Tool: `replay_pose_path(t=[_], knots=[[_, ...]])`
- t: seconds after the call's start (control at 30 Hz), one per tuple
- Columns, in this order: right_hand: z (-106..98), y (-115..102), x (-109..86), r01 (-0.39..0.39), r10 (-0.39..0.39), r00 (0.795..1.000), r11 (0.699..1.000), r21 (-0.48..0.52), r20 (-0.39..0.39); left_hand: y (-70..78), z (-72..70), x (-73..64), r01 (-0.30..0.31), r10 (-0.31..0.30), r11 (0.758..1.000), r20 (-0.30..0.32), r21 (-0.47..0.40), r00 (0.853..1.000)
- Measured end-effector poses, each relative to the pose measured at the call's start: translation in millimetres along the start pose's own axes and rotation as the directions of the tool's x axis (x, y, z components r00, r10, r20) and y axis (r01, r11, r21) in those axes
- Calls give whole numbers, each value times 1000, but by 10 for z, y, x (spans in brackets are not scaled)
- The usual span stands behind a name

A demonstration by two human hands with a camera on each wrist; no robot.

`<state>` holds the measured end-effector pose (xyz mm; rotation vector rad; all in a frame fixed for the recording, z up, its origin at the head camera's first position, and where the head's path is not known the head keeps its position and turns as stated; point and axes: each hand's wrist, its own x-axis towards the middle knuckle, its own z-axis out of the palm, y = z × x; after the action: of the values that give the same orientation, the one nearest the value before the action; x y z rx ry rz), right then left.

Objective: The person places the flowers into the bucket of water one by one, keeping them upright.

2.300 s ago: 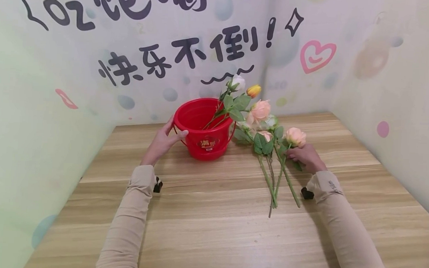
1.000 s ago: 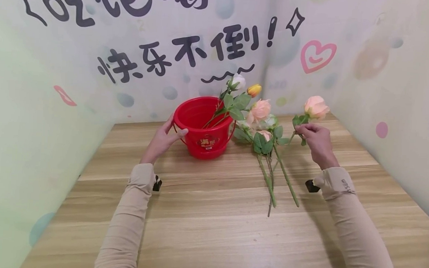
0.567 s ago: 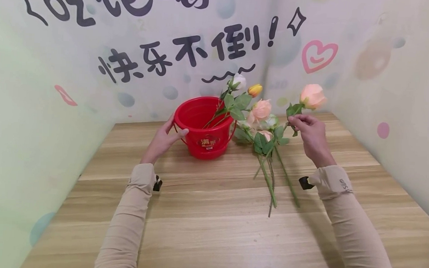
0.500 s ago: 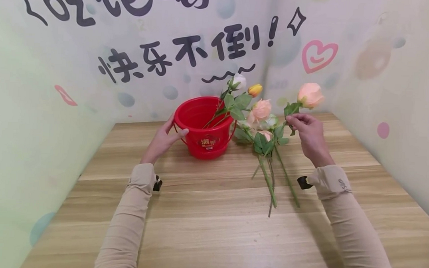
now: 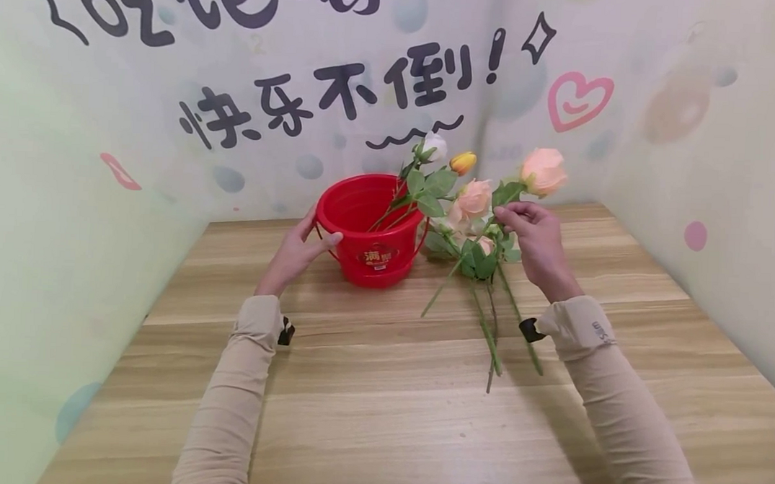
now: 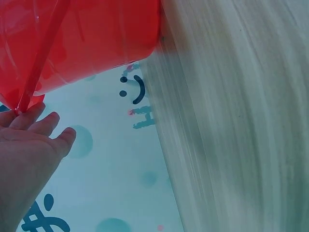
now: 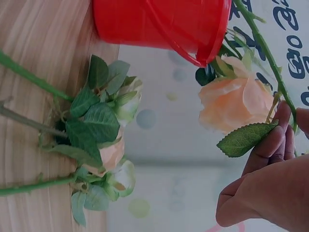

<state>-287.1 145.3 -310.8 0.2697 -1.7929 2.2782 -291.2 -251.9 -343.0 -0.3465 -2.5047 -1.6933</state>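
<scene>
My left hand (image 5: 294,254) rests against the left side of a red bucket (image 5: 374,259), thumb and fingers spread along its rim. In the left wrist view, the fingers (image 6: 46,124) touch the rim near the handle's end. My right hand (image 5: 535,241) pinches the green stem of a peach rose (image 5: 543,171) between thumb and fingertips. That stem slants down to the left, its lower end in front of the bucket's right side. A white rose (image 5: 434,147), a yellow tulip (image 5: 462,163) and another peach rose (image 5: 474,197) lean out over the bucket's right rim.
Several more roses lie on the wooden table (image 5: 366,429) right of the bucket, among them white-green ones (image 7: 126,100) and a peach one (image 7: 112,153). Their stems point toward the front. A patterned wall (image 5: 339,160) with black lettering stands behind; side walls close in both sides.
My right hand has lifted one peach rose from the pile, swung it up to the right, then brought it left toward the bucket. The left hand has stayed at the bucket.
</scene>
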Motion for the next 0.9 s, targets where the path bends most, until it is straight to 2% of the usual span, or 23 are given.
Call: replay_pose_path(t=[0.17,0.43,0.67,0.83,0.9], knots=[[91,-4,7,-11,12,1000,999,47,-11,8,4,2,6,-6,1000,-3,14,1000],[229,-22,23,-31,33,999,995,93,-17,91,1,-25,26,-25,999,11,-32,1000],[336,-41,45,6,-2,999,992,127,-33,20,9,-6,-14,14,1000,-8,-6,1000],[394,-44,61,9,1,998,988,152,-64,-19,13,-3,-11,11,1000,-7,5,1000],[410,-53,70,11,2,997,986,164,-79,31,14,-20,0,0,1000,-3,1,1000]])
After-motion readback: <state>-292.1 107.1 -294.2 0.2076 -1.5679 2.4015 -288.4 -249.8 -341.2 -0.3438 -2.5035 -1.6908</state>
